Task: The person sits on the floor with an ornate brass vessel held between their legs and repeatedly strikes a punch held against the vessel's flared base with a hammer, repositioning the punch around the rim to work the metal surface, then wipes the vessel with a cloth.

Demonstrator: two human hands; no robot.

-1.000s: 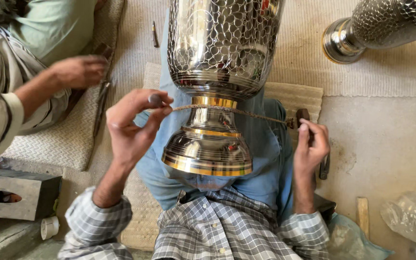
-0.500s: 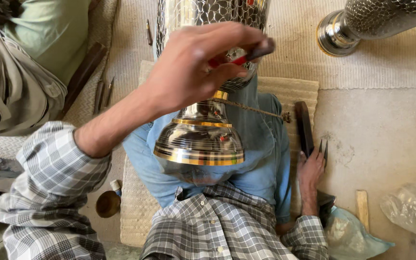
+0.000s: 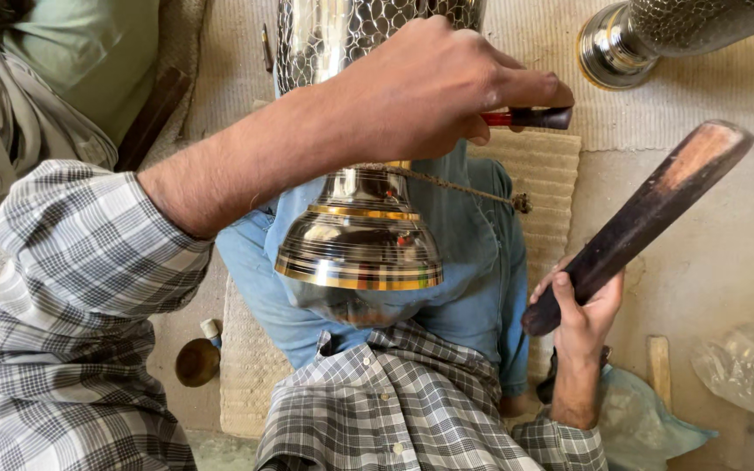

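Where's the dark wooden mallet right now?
In the head view the dark wooden mallet is on the right side, raised in the right hand, which grips its lower end, right of the metal vessel's base.

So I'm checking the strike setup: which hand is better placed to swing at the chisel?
The right hand: it grips the dark wooden mallet, raised clear beside the hammered silver vessel. The left hand is busy holding the red-handled chisel against it.

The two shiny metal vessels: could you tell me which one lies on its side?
The second vessel at top right lies sideways on the mat, base ring facing left; the vessel on the lap does not.
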